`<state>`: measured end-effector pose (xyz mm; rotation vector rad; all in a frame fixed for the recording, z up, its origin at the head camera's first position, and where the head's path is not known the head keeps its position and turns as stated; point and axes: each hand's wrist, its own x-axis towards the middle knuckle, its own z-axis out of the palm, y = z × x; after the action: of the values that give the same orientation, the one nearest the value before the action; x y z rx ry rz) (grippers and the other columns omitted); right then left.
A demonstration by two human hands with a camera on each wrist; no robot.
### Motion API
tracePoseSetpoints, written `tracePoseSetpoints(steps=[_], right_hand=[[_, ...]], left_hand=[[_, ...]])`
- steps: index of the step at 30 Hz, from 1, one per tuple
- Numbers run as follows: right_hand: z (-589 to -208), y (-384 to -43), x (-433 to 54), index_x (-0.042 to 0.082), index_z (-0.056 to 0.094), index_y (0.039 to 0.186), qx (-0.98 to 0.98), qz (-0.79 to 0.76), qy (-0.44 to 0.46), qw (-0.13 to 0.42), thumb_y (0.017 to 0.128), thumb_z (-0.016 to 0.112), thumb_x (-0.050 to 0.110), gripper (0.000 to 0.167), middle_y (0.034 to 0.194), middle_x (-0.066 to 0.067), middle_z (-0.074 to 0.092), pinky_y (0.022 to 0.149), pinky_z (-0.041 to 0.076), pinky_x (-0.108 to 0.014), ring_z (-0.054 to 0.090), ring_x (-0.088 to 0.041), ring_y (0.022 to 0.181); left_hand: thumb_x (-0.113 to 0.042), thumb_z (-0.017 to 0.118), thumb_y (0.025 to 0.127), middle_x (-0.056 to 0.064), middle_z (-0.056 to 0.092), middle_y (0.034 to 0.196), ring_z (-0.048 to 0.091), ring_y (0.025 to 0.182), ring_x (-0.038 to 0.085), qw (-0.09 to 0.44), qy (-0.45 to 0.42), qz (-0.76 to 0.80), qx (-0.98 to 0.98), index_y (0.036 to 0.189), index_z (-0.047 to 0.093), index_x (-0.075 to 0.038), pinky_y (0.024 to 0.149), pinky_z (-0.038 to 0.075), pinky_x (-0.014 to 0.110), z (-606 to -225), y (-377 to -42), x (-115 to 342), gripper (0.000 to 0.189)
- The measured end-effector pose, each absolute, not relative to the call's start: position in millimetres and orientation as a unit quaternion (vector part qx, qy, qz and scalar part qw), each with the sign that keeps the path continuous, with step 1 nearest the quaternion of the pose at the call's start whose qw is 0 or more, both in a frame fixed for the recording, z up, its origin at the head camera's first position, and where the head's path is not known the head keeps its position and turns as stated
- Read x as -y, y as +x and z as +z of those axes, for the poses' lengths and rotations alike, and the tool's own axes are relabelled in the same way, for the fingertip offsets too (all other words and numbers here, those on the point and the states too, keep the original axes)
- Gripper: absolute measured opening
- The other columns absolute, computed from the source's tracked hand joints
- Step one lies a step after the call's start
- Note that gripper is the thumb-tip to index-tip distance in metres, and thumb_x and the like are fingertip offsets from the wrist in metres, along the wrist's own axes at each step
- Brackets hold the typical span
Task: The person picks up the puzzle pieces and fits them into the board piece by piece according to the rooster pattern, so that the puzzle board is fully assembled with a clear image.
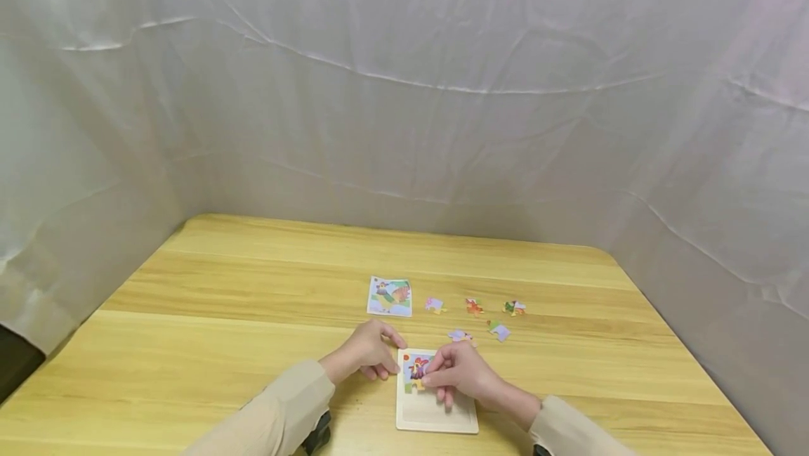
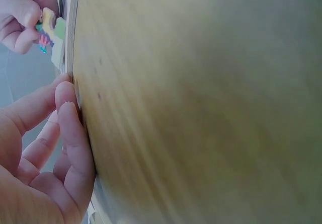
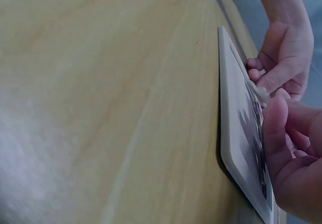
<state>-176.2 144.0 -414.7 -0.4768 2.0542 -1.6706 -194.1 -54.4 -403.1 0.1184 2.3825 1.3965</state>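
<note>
A pale square puzzle tray (image 1: pixel 437 422) lies on the table, with colourful joined pieces (image 1: pixel 414 369) in its upper left part. My left hand (image 1: pixel 369 352) rests at the tray's upper left corner, its fingers relaxed and fingertips right at the edge. Over the tray, my right hand (image 1: pixel 464 374) pinches a small puzzle piece (image 2: pixel 48 22) between thumb and index finger, close to the joined pieces. The piece shows yellow, purple and pink in the left wrist view. In the head view the right fingers hide most of it.
Behind the tray lies a square reference picture (image 1: pixel 390 297). Loose puzzle pieces are spread to its right, among them a lilac one (image 1: pixel 434 304), a red one (image 1: pixel 474 307) and a green-and-lilac one (image 1: pixel 498 330). Pale curtains (image 1: pixel 404 126) hang around the wooden table (image 1: pixel 253 287).
</note>
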Motion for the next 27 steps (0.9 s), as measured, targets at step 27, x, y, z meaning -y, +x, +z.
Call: tracePoseSetpoints(steps=[27], right_hand=[[-416.0,-176.0,-142.3,-0.001,0.066,0.087,-0.84,-0.447,-0.283,0.12,0.069,0.076,0.01,0.023,0.056,0.003,0.051,0.035,0.029,-0.012,0.034,0.001,0.037]], left_hand=[[0.008,0.073,0.065,0.007,0.06,0.053,0.05,0.039,0.01,0.191,0.034,0.493,-0.848,0.087,0.065,-0.006,0.04,0.047,0.025,-401.1,-194.6,52.8,0.027]])
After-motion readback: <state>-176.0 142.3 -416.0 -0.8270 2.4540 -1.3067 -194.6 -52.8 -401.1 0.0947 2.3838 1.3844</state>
